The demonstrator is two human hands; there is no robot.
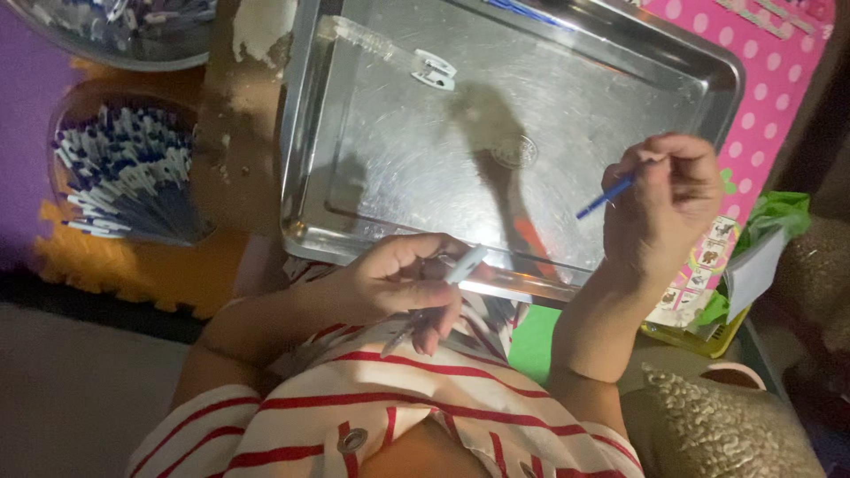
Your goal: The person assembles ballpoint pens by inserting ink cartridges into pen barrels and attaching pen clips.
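Blue and thin, a pen refill (606, 196) is pinched between the fingertips of the right hand (662, 205), which is closed on its upper end; the refill slants down to the left and is held over the right part of a steel tray (354, 190), just inside the tray's near rim. A clear pen barrel with a white end (443, 288) is gripped in the left hand (398, 281), whose fingers are curled shut around it; the barrel runs slantwise from the white end near the tray's front edge down toward the person's lap, where a red-and-white striped garment (390, 407) is seen. Both hands are kept well apart from each other, the left below the tray's front rim and the right above its right side. Inside the tray, near its far left corner, a second clear barrel with a white clip (398, 51) is laid flat. To the left of the tray, a round bowl (124, 173) is filled with white and blue pen parts, and another bowl of similar parts (124, 26) is seen beyond it. A pink sheet with white dots (779, 80) is spread under and past the tray's right edge, and a green bag (766, 221) is found beside it.
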